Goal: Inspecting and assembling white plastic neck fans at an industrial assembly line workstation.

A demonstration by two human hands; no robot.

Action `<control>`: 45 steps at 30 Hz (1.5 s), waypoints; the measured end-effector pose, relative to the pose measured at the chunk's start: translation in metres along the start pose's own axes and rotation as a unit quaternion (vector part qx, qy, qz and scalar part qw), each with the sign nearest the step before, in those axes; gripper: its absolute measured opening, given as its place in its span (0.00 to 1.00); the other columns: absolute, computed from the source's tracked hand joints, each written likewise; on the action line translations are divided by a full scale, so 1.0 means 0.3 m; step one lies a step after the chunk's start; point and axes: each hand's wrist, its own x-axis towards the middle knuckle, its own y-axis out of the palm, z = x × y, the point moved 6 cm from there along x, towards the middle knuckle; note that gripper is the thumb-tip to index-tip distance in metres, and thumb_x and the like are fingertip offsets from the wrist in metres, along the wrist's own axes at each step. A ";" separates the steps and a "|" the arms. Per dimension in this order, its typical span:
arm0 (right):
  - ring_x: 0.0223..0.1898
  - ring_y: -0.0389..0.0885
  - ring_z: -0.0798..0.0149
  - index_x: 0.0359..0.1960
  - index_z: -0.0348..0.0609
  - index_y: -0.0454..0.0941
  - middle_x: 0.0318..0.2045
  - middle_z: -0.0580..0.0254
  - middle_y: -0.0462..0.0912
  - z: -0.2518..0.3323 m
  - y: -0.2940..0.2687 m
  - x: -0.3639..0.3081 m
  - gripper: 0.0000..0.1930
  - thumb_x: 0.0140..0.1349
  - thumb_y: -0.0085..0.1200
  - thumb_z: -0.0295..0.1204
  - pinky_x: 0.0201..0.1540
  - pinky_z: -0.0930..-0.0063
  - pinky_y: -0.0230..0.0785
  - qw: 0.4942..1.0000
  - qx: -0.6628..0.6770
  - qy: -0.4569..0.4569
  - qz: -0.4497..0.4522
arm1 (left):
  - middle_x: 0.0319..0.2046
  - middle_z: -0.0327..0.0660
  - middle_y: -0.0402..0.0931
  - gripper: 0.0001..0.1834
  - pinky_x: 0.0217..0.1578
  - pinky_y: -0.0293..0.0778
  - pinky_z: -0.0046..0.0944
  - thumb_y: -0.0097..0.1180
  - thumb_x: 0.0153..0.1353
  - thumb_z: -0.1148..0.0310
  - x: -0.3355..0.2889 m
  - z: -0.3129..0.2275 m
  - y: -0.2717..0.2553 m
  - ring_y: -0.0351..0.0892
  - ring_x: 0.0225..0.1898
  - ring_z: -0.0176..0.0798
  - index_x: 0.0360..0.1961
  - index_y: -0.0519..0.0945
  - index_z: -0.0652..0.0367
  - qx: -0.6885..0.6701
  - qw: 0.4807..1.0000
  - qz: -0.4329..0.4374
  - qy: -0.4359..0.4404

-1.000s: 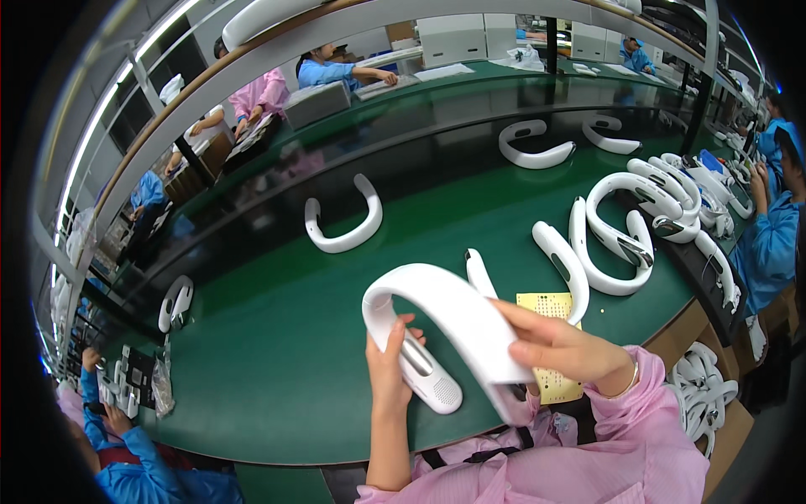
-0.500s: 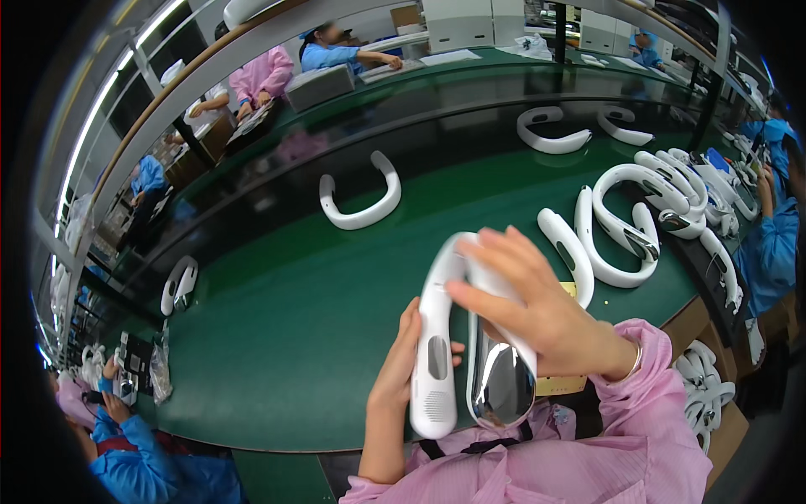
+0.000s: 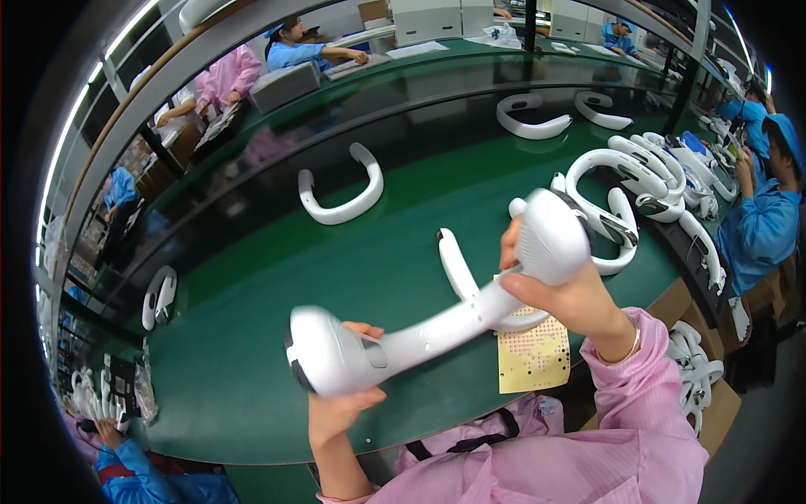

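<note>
Now that it is turned and its ends sit farther apart, the white neckband (image 3: 437, 338) stretches above the green table (image 3: 227, 361), left hand (image 3: 337, 410) and right hand (image 3: 575, 296) each gripping one end, apparently leaving its long middle open to view.

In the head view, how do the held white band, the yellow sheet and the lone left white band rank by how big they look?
1. Held white band: largest, though nearer the camera
2. Yellow sheet: partly covered
3. Lone left white band: smallest, but farther away
</note>
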 end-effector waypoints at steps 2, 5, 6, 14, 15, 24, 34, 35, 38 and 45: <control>0.34 0.71 0.75 0.46 0.38 0.64 0.34 0.65 0.72 -0.001 0.027 0.037 0.25 0.57 0.57 0.43 0.37 0.80 0.66 0.995 -0.026 0.077 0.055 | 0.39 0.43 0.74 0.40 0.37 0.72 0.35 0.60 0.47 0.38 0.028 -0.017 -0.007 0.76 0.39 0.38 0.44 0.72 0.67 0.017 0.999 -0.018 0.026; 0.30 0.71 0.76 0.47 0.37 0.61 0.31 0.65 0.70 -0.068 0.052 0.061 0.26 0.62 0.48 0.49 0.32 0.82 0.67 0.962 0.149 0.212 0.087 | 0.33 0.42 0.74 0.38 0.28 0.71 0.33 0.43 0.56 0.34 0.071 0.036 -0.017 0.75 0.30 0.34 0.41 0.73 0.65 -0.049 0.995 -0.077 -0.047; 0.29 0.71 0.76 0.47 0.37 0.60 0.30 0.65 0.69 -0.085 0.052 0.069 0.27 0.63 0.46 0.50 0.30 0.82 0.67 0.958 0.152 0.227 0.087 | 0.31 0.41 0.74 0.37 0.27 0.70 0.32 0.39 0.59 0.35 0.082 0.041 -0.007 0.74 0.28 0.33 0.41 0.73 0.64 -0.066 0.991 -0.090 -0.072; 0.29 0.72 0.75 0.46 0.36 0.60 0.30 0.64 0.70 -0.167 0.048 0.169 0.27 0.50 0.64 0.29 0.27 0.80 0.69 0.952 0.156 0.255 0.071 | 0.25 0.39 0.75 0.31 0.23 0.70 0.27 0.28 0.66 0.41 0.185 0.141 0.003 0.75 0.27 0.29 0.44 0.71 0.59 -0.113 0.976 -0.101 -0.157; 0.26 0.73 0.73 0.47 0.36 0.62 0.27 0.64 0.71 -0.197 0.033 0.191 0.25 0.51 0.61 0.27 0.26 0.79 0.70 0.950 0.161 0.264 0.039 | 0.28 0.40 0.76 0.31 0.26 0.71 0.28 0.27 0.66 0.42 0.213 0.154 0.003 0.76 0.28 0.29 0.45 0.71 0.59 -0.089 0.980 -0.079 -0.158; 0.28 0.77 0.61 0.38 0.41 0.71 0.25 0.59 0.75 -0.841 -0.537 0.670 0.13 0.54 0.58 0.31 0.34 0.67 0.74 0.900 0.354 0.214 -0.137 | 0.47 0.53 0.71 0.21 0.49 0.69 0.47 0.52 0.49 0.75 0.577 0.224 -0.017 0.71 0.47 0.56 0.47 0.72 0.64 0.353 0.926 -0.109 0.070; 0.42 0.73 0.62 0.53 0.39 0.62 0.44 0.57 0.73 -0.698 -0.254 0.573 0.21 0.59 0.44 0.34 0.44 0.66 0.70 0.962 -0.070 0.263 0.039 | 0.37 0.38 0.73 0.22 0.64 0.40 0.61 0.65 0.43 0.57 0.938 0.628 0.046 0.66 0.54 0.43 0.39 0.76 0.54 0.582 0.797 0.018 0.160; 0.47 0.72 0.60 0.56 0.39 0.61 0.48 0.56 0.71 -0.648 -0.234 0.548 0.24 0.57 0.45 0.32 0.49 0.65 0.68 0.966 -0.121 0.224 0.049 | 0.33 0.38 0.72 0.19 0.62 0.41 0.63 0.64 0.44 0.58 0.925 0.583 0.068 0.69 0.47 0.43 0.36 0.76 0.55 0.519 0.823 -0.006 0.228; 0.59 0.62 0.55 0.63 0.37 0.53 0.61 0.54 0.60 -0.480 -0.162 0.484 0.36 0.50 0.52 0.28 0.62 0.61 0.52 0.936 -0.340 -0.086 0.043 | 0.31 0.45 0.75 0.19 0.53 0.59 0.51 0.64 0.42 0.59 0.765 0.256 0.096 0.73 0.41 0.48 0.30 0.76 0.62 0.338 0.905 0.030 0.256; 0.45 0.68 0.60 0.60 0.35 0.55 0.44 0.54 0.69 -0.448 -0.194 0.196 0.33 0.54 0.54 0.34 0.50 0.67 0.59 0.991 -0.084 -0.099 0.025 | 0.33 0.41 0.74 0.27 0.38 0.69 0.34 0.50 0.60 0.46 0.301 -0.206 0.090 0.72 0.36 0.35 0.38 0.73 0.65 -0.047 0.965 0.242 0.088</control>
